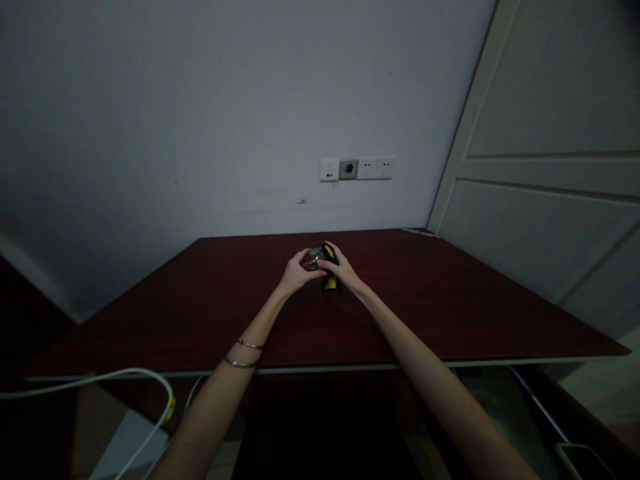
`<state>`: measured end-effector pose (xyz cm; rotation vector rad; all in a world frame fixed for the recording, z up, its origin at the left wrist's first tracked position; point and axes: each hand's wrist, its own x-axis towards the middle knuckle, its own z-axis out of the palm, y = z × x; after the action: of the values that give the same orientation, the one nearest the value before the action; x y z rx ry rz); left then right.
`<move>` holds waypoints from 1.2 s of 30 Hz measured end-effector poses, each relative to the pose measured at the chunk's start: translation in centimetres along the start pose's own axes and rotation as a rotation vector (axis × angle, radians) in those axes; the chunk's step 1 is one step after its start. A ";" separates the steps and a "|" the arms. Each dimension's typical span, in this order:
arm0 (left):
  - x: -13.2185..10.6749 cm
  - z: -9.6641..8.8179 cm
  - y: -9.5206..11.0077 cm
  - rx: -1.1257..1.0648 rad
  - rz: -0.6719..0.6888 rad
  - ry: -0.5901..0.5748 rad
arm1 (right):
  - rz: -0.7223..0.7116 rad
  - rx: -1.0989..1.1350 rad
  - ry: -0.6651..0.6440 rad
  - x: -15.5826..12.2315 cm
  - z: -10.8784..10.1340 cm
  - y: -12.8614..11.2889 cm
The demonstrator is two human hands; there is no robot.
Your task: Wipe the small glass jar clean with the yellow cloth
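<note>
Over the middle of the dark red table [240, 307], my two hands meet at a small clear, shiny object [314, 259], perhaps glass or plastic. My left hand [296, 275] is closed around its left side, with the thumb stretched below it. From the right, my right hand [345, 272] grips a soft-looking yellow-and-black piece [330, 284], and its thumb reaches across to the clear object. The yellow-and-black piece lies against the clear object's right side. Fingers cover much of both, so their exact kind cannot be made out. Two bangles [243, 363] circle my left forearm.
Behind the table stands a pale wall with a row of sockets [375, 169]. A white panelled door [555, 153] is at the right. A white cable [125, 372] with a yellow tag loops past the front left edge. A phone-like object [584, 461] lies low at right.
</note>
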<state>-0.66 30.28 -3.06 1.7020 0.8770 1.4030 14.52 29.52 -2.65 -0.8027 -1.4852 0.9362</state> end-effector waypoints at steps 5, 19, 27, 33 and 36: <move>-0.2 0.5 -0.3 0.075 0.039 0.025 | -0.019 0.004 0.037 0.5 -0.1 0.5; -0.4 1.1 -1.2 0.054 0.058 -0.019 | -0.346 -0.158 0.039 0.0 -0.3 -0.3; -0.7 1.0 -0.8 0.205 0.164 -0.038 | -0.211 -0.084 0.104 0.6 -0.4 0.6; -0.4 0.8 -1.3 0.108 0.095 0.054 | -0.447 -0.321 -0.034 -1.5 0.5 -1.1; -0.4 0.9 -1.5 0.104 0.091 0.040 | -0.439 -0.334 -0.035 -1.5 0.5 -1.2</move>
<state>0.05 30.51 -4.65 1.8174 0.9194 1.4792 14.22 27.63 -2.26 -0.6548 -1.7824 0.3805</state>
